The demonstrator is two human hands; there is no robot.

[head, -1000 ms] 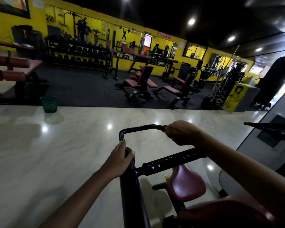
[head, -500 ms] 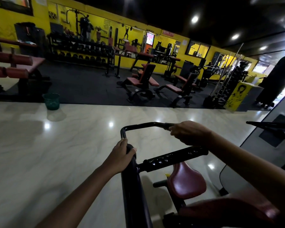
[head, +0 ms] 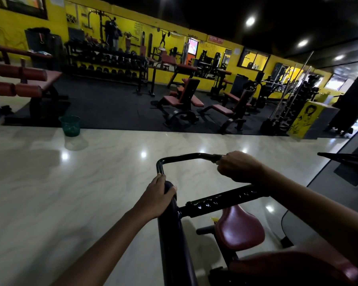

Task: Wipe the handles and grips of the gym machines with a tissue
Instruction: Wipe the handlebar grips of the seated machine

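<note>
Wiping in progress: the right hand point(head: 239, 167) is curled round the far end of the bent handlebar point(head: 180, 158), where the bar's rubber grip point(head: 214, 156) begins; this looks like one handle being worked on, mid-stroke at most.
Tissue: none can be made out; if there is one, it is hidden inside the right fist, so whether the bar is actually being rubbed cannot be told.
Left hand: the left hand point(head: 158, 196) is wrapped over the rounded top of the padded black post point(head: 174, 230), thumb showing on the near side, steadying rather than wiping by the look of it.
Done so far: cannot be judged from the surfaces; no wet streak or cleaned patch shows in the dim light.
Left to do: probably the bare run and corner of the handlebar, the knobbed black crossbar point(head: 221, 201) below it, and the many other machines across the room, such as the red benches point(head: 182, 100).
Handlebar's look: thin black glossy tube, bent at a rounded corner, standing above the pale marble floor point(head: 50, 193).
Handlebar's place: just ahead of the post, above and beyond the maroon seat point(head: 239, 228).
Nearby: a green mesh bin point(head: 70, 125) stands well apart, at the edge of the dark mat point(head: 112, 108).
</note>
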